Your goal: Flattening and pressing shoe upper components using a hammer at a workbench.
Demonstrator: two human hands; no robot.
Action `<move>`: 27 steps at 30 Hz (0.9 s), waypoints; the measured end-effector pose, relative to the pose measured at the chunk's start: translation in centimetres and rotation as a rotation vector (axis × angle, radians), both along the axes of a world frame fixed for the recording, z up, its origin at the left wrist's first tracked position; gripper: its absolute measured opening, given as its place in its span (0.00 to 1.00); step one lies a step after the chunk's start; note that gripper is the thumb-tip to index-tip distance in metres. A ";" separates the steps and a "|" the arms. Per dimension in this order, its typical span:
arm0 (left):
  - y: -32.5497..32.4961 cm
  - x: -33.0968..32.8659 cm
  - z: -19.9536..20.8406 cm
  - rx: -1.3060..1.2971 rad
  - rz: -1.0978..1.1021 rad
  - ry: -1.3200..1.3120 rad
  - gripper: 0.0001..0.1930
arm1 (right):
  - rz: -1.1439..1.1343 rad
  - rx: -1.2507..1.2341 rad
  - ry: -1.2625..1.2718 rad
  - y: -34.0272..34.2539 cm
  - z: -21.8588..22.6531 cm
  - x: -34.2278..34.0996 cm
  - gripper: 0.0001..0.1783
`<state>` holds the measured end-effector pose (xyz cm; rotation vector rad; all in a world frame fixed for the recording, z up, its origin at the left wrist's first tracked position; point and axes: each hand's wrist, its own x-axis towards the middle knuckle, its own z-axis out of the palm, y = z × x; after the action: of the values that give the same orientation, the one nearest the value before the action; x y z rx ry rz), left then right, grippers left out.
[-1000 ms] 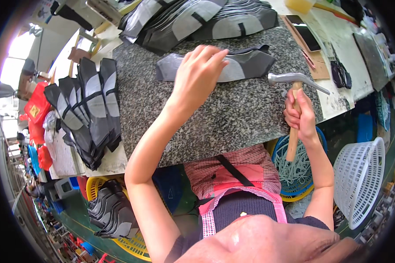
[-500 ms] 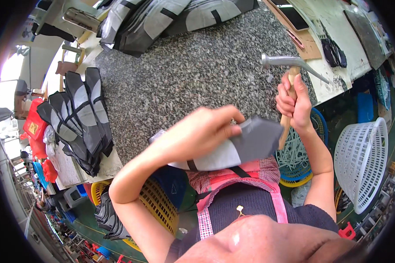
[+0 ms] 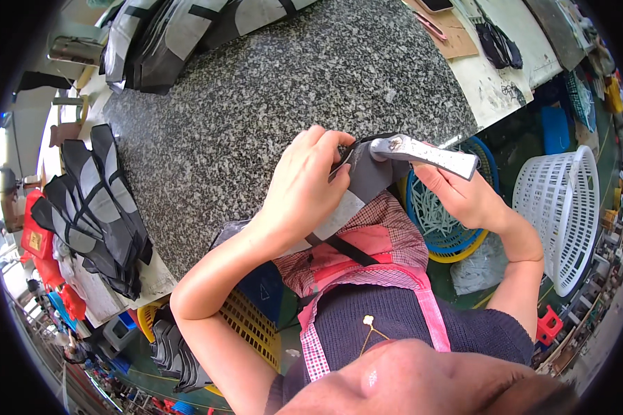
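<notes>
My left hand (image 3: pixel 308 183) is closed on a dark grey and light grey flat material piece (image 3: pixel 374 178) with a black strip across it. The piece lies over the near edge of the speckled granite slab (image 3: pixel 311 83) and runs down over my lap. In my right hand (image 3: pixel 460 197) is a hammer, its metal head (image 3: pixel 429 153) lowered onto or just over the dark end of the piece; contact is hard to tell. My right fingers wrap the handle, mostly hidden behind the head.
More such pieces (image 3: pixel 111 197) lie at the left, and a larger pile (image 3: pixel 180 41) is at the far left. Below right are a blue basket (image 3: pixel 488 162) of pale strips and a white basket (image 3: pixel 557 221). A yellow basket (image 3: pixel 259 332) stands below left.
The hammer has come down from its raised position towards the piece. My left hand and the piece have shifted up onto the slab's edge. The whole view has moved slightly.
</notes>
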<state>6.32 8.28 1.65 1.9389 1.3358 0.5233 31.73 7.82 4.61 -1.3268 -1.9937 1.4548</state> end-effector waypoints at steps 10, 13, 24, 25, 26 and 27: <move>2.0 -0.6 -1.7 0.264 -0.147 0.042 0.09 | 0.128 0.008 -0.095 1.5 1.3 0.1 0.15; 1.8 -0.8 -1.8 0.467 -0.255 0.044 0.11 | -0.029 0.075 -0.056 2.1 2.1 -0.3 0.15; 1.5 -0.9 -1.6 0.526 -0.245 0.100 0.12 | 0.117 0.255 -0.077 2.1 1.7 -1.1 0.11; 1.5 -0.9 -1.4 0.515 -0.215 0.090 0.11 | 0.174 0.300 -0.081 1.9 1.4 -1.2 0.11; 1.3 -1.1 -1.3 0.513 -0.213 0.092 0.11 | 0.153 0.095 -0.143 1.7 0.9 -1.3 0.11; 1.1 -1.4 -1.3 0.391 -0.139 0.041 0.09 | 0.180 0.088 -0.188 1.6 0.8 -1.4 0.11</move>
<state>4.92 9.34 0.39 2.3501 1.1762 0.7216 30.35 9.45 5.43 -1.3190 -2.3234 1.3421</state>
